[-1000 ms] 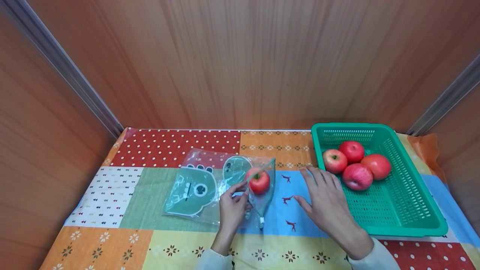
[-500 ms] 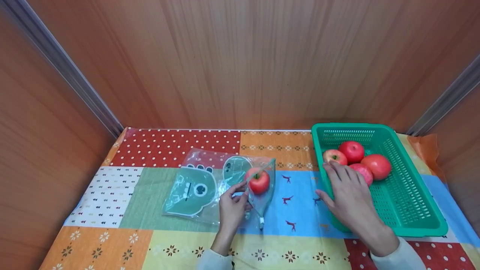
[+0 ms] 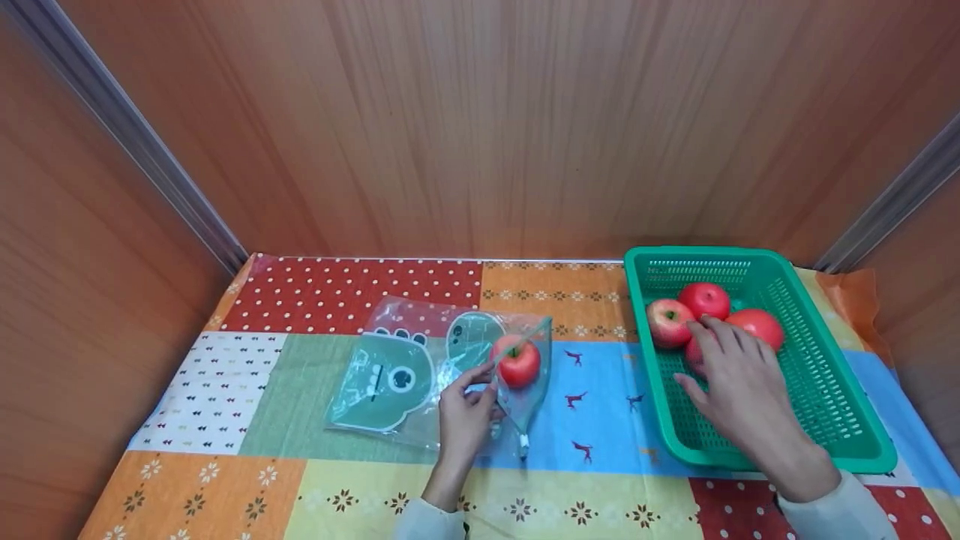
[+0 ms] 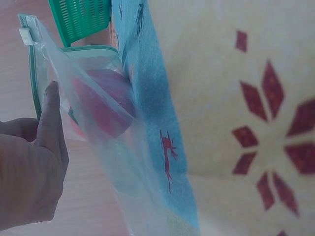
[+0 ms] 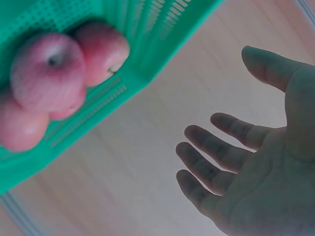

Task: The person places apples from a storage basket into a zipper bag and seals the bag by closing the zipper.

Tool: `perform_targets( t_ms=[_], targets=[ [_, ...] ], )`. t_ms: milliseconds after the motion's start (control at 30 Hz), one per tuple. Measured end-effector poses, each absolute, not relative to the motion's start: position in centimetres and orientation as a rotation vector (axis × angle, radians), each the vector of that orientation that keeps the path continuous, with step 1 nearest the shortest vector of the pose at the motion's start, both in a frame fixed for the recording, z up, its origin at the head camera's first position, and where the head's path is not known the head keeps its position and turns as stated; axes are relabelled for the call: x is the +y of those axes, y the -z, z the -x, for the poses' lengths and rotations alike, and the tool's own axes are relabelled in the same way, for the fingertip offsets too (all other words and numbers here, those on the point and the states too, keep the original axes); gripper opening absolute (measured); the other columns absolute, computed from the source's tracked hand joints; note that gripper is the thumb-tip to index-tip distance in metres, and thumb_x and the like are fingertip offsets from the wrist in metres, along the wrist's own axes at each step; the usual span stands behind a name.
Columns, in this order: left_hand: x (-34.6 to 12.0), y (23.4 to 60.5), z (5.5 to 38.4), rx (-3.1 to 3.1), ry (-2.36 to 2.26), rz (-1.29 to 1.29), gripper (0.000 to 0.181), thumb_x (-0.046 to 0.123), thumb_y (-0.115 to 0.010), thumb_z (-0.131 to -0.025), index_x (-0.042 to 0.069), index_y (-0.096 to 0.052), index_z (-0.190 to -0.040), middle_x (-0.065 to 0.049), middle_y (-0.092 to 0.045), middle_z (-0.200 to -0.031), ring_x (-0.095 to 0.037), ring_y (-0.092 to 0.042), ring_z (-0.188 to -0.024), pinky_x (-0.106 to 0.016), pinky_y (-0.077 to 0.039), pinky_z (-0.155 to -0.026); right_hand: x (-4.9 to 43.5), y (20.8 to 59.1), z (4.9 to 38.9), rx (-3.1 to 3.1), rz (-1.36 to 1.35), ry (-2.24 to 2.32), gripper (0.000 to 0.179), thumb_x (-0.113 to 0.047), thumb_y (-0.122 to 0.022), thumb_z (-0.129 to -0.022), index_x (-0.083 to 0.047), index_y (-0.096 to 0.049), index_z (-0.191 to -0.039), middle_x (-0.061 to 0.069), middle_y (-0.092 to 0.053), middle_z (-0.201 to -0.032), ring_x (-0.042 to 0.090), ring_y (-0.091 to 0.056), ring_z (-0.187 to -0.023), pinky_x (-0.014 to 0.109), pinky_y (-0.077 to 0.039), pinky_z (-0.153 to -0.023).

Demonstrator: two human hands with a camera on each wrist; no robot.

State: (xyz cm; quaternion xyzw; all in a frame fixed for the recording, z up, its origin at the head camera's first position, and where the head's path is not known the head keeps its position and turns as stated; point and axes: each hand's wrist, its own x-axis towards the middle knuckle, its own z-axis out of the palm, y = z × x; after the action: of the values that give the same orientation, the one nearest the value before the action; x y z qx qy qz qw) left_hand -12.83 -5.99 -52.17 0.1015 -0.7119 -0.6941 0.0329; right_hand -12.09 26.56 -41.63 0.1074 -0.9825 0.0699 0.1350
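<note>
Woodgrain walls [image 3: 480, 150] around patchwork cloth [image 3: 611, 491], left hand [image 3: 463, 416] in a pinch on clear bag [image 3: 386, 390], right hand [image 3: 742, 386] relaxed above green basket [image 3: 846, 367].

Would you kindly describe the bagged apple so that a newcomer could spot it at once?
On the patchwork cloth, left of the green basket, lies a clear printed bag. The red apple sits inside its mouth, beside the left hand. It alone is outside the basket.
</note>
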Motion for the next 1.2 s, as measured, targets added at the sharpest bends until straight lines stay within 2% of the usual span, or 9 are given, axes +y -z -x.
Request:
perform_targets(
  t_ms=[267, 567, 800, 1200],
  targets=[
    [-6.0, 52.2, 12.8, -2.206, 2.106, -0.301, 0.034, -0.002, -0.066, -0.100, 0.003, -0.071, -0.133, -0.014, -0.068, -0.113, -0.021, -0.073, -0.076, -0.030, -0.064, -0.067, 28.7, 41.6, 12.5, -2.851, -0.326, -0.154, 0.093, -0.018, -0.098, -0.070, 0.008, -0.051, -0.146, 0.034, -0.052, -0.140, 0.056, -0.048, -0.126, 0.077, -0.043, -0.100],
    [-6.1, 52.3, 12.8, -2.206, 2.116, -0.310, 0.034, -0.002, -0.064, -0.101, 0.004, -0.071, -0.133, -0.014, -0.067, -0.113, -0.021, -0.072, -0.076, -0.029, -0.064, -0.066, 30.6, 41.5, 13.3, -2.907, -0.349, -0.130, 0.093, -0.024, -0.097, -0.073, 0.009, -0.049, -0.146, 0.035, -0.053, -0.137, 0.057, -0.046, -0.127, 0.079, -0.045, -0.096],
    [-6.1, 52.2, 12.8, -2.213, 2.111, -0.319, 0.034, 0.000, -0.065, -0.101, 0.005, -0.071, -0.134, -0.014, -0.067, -0.114, -0.019, -0.071, -0.076, -0.029, -0.064, -0.066, 32.0, 41.4, 14.3, -2.997, -0.352, -0.100, 0.100, -0.018, -0.100, -0.067, 0.010, -0.047, -0.146, 0.037, -0.051, -0.139, 0.061, -0.044, -0.128, 0.080, -0.044, -0.097],
    [-6.1, 52.2, 12.7, -2.215, 2.121, -0.323, 0.035, -0.001, -0.065, -0.101, 0.005, -0.071, -0.134, -0.014, -0.067, -0.114, -0.019, -0.071, -0.077, -0.030, -0.064, -0.067, 33.7, 42.1, 15.8, -3.073, -0.408, -0.061, 0.092, -0.019, -0.098, -0.069, 0.009, -0.049, -0.142, 0.039, -0.054, -0.134, 0.062, -0.047, -0.124, 0.079, -0.046, -0.096]
  ],
)
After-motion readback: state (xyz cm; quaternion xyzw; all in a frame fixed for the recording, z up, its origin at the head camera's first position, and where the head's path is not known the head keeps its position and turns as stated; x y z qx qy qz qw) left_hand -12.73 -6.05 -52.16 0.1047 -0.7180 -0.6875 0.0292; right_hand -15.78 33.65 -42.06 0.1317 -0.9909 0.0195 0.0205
